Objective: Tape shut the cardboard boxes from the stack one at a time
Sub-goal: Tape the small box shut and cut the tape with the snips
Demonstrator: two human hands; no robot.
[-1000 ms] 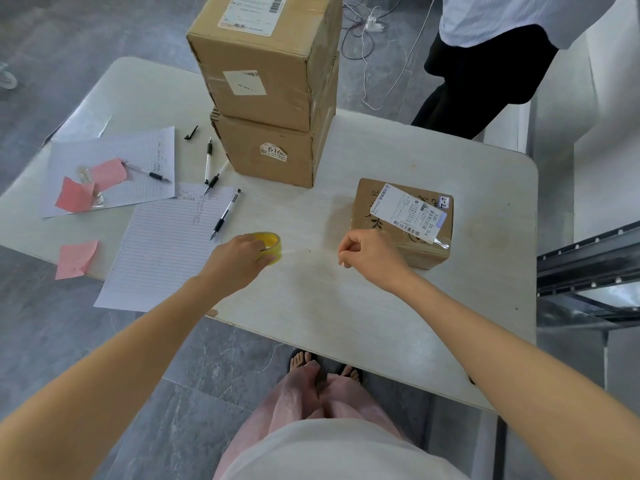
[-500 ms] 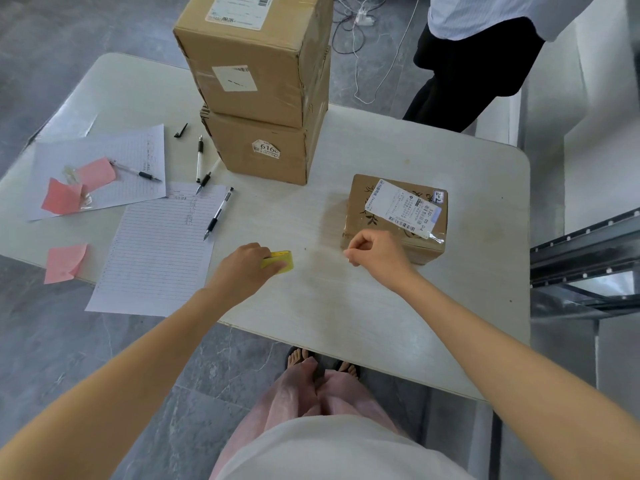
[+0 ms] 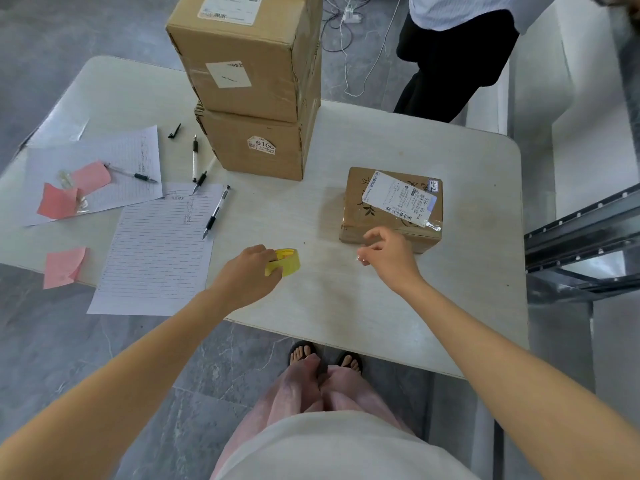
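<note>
My left hand (image 3: 247, 277) grips a yellow roll of clear tape (image 3: 289, 263) on the white table (image 3: 346, 306), near the front edge. To its right, my right hand (image 3: 389, 254) hovers with its fingers loosely spread. Its thumb and a finger pinch a small glinting bit, apparently the tape's free end. A small flat cardboard box (image 3: 360, 216) with a white shipping label lies just behind my right hand. Two bigger cardboard boxes stand stacked at the back: the top box (image 3: 242, 57) on the bottom box (image 3: 256, 147).
Lined paper sheets (image 3: 156, 254), several pens (image 3: 216, 212) and pink sticky notes (image 3: 64, 266) cover the table's left half. A person in dark trousers (image 3: 450, 64) stands beyond the far edge. A metal rack (image 3: 581, 237) is at the right. Cables lie on the floor behind.
My right hand has loosened from a tight fist into spread fingers and drifted toward the small box's near edge. My left hand still grips the roll, now tipped on its side.
</note>
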